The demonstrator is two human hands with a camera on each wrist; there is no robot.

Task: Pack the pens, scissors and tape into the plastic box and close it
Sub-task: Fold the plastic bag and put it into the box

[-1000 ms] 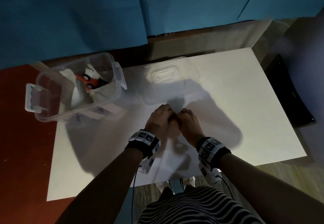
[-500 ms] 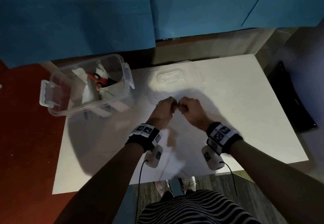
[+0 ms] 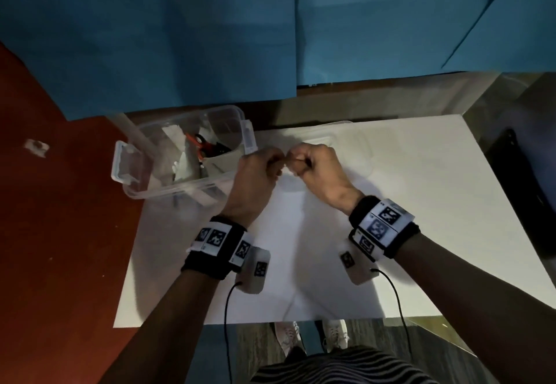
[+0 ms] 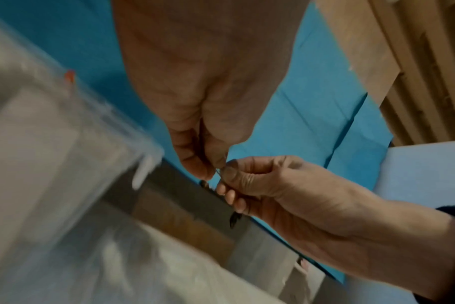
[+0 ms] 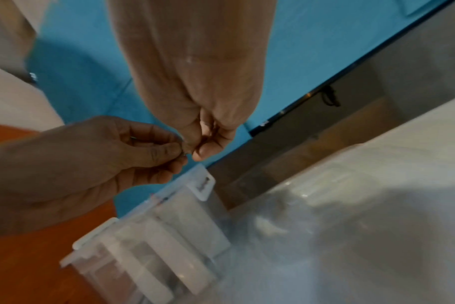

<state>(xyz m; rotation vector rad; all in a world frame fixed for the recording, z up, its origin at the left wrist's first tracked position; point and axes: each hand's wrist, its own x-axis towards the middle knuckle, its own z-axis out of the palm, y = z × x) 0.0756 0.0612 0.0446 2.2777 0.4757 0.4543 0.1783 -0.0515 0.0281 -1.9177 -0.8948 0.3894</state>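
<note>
Clear plastic box sits at ten o'clock, scissors inside, lid off at twelve; left hand and right hand pinch something tiny, unidentifiable; next, likely drop it in, then fit lid.

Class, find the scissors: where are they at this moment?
In the head view, the scissors lie inside the open plastic box at the table's far-left corner, left of both hands.

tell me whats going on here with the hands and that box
A person is packing stationery. Both hands, left hand and right hand, pinch something thin between the fingertips, too small to identify, above the white table. The clear plastic box stands open with red-handled scissors inside. Its lid lies behind the hands.
</note>
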